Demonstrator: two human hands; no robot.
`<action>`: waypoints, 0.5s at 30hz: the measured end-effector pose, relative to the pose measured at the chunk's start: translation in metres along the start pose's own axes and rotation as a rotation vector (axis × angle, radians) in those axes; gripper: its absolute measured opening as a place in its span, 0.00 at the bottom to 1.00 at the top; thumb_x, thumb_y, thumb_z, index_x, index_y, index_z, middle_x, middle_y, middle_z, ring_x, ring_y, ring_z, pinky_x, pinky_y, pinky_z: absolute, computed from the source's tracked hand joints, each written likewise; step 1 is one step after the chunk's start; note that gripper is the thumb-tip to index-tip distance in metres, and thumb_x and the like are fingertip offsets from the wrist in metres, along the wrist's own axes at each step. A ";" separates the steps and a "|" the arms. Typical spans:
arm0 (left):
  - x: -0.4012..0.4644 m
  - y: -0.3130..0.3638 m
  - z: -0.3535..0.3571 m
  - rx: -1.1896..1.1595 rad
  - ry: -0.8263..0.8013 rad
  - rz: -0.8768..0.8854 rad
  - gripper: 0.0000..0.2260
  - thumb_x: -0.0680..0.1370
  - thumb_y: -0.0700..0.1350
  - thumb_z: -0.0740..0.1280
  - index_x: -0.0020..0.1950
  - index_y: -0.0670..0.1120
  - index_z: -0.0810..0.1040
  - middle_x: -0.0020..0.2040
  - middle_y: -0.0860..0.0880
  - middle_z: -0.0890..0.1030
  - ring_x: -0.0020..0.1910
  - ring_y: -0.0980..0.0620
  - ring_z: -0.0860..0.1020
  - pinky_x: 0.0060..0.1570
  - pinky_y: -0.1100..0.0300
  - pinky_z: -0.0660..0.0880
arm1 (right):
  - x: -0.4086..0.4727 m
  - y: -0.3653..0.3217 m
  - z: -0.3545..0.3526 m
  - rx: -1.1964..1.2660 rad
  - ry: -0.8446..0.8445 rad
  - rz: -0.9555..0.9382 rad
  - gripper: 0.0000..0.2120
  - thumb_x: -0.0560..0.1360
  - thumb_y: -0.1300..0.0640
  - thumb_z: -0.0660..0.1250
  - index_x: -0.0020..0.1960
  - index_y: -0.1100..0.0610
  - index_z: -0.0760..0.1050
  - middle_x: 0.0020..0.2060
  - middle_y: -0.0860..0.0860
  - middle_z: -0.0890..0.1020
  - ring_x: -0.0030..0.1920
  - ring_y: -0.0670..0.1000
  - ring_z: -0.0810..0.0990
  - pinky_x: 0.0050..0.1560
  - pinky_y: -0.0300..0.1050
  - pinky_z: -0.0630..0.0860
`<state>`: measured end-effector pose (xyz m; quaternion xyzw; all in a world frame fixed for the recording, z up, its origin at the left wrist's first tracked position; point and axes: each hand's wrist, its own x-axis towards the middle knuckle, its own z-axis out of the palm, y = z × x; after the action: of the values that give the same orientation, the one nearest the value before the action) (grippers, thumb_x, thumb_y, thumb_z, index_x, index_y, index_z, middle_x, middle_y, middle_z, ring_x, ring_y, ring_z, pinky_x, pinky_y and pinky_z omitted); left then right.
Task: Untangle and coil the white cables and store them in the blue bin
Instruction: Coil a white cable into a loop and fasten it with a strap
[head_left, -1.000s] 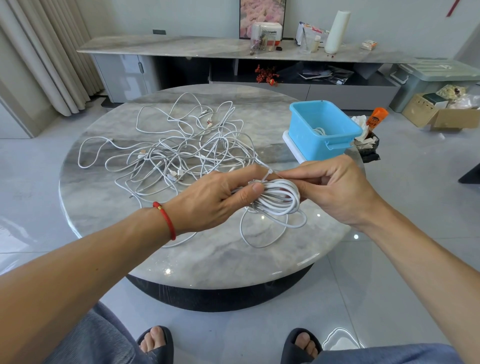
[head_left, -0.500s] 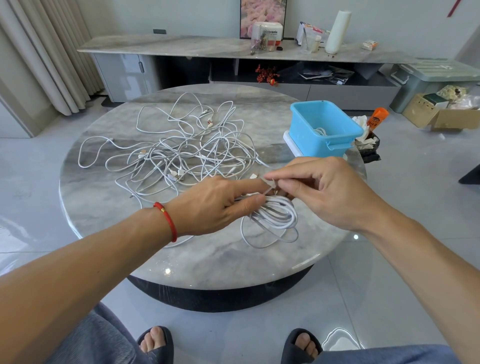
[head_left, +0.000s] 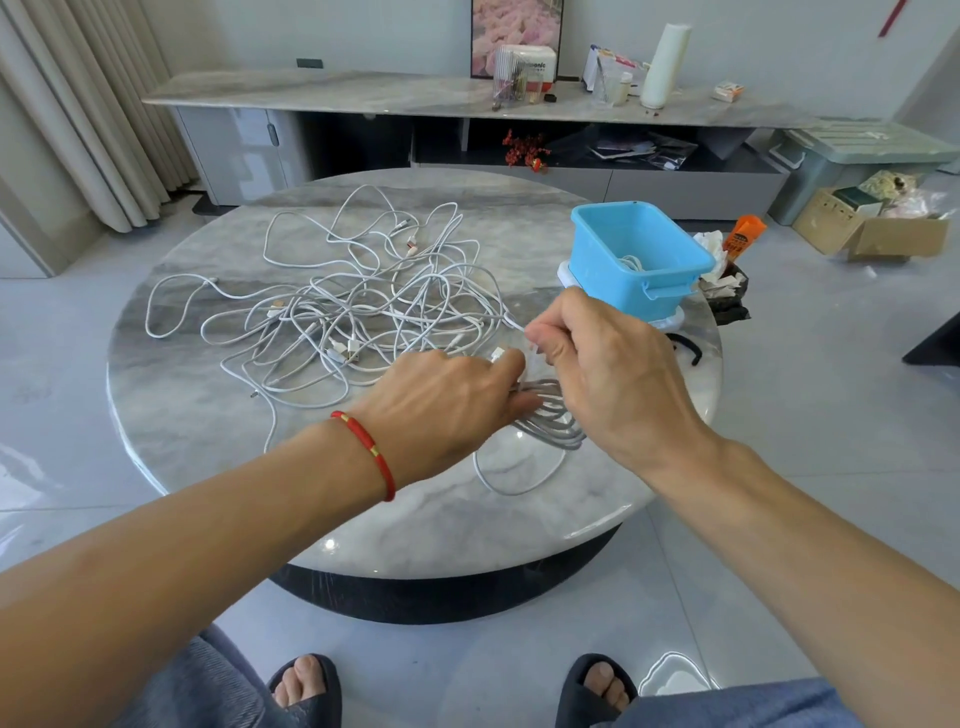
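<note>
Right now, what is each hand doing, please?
Left hand: holds the coiled cable.
Right hand: pinches the same cable's loose end.

Bright, even daylight, probably from the curtain (head_left: 78, 104) side. Soft glare spots on the glossy desk (head_left: 332, 543) and floor tiles (head_left: 675, 670). Wide-angle lens bends the edges; hands (head_left: 613, 374) slightly motion-blurred.

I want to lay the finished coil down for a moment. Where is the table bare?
Bare marble shows along the round table's near rim, below the left hand, and on the far edge beyond the tangled cables. The middle is crowded with loops; the right side holds the blue bin.
</note>
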<state>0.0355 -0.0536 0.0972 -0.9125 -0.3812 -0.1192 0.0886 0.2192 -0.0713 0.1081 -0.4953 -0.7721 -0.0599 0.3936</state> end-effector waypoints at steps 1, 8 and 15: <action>0.001 0.003 -0.001 0.029 -0.017 -0.007 0.19 0.81 0.62 0.43 0.51 0.49 0.63 0.37 0.51 0.73 0.37 0.40 0.79 0.29 0.55 0.60 | 0.001 0.000 0.001 0.016 0.007 0.031 0.16 0.83 0.48 0.57 0.48 0.59 0.76 0.37 0.48 0.82 0.36 0.54 0.80 0.35 0.50 0.75; -0.001 0.003 0.004 0.052 0.037 0.028 0.19 0.83 0.63 0.46 0.47 0.49 0.64 0.37 0.51 0.73 0.32 0.42 0.78 0.24 0.57 0.59 | 0.007 -0.005 0.000 0.225 0.012 0.370 0.14 0.86 0.54 0.60 0.45 0.59 0.76 0.34 0.44 0.83 0.35 0.46 0.83 0.42 0.46 0.78; -0.009 0.008 0.005 -0.163 0.104 0.338 0.18 0.84 0.60 0.53 0.49 0.45 0.68 0.40 0.51 0.70 0.34 0.47 0.71 0.30 0.51 0.69 | 0.017 0.008 -0.010 0.968 -0.221 1.135 0.12 0.87 0.56 0.58 0.47 0.58 0.72 0.30 0.51 0.79 0.23 0.45 0.69 0.22 0.35 0.62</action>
<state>0.0357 -0.0644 0.0897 -0.9603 -0.2063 -0.1804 0.0528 0.2276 -0.0598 0.1242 -0.5918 -0.3735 0.5482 0.4580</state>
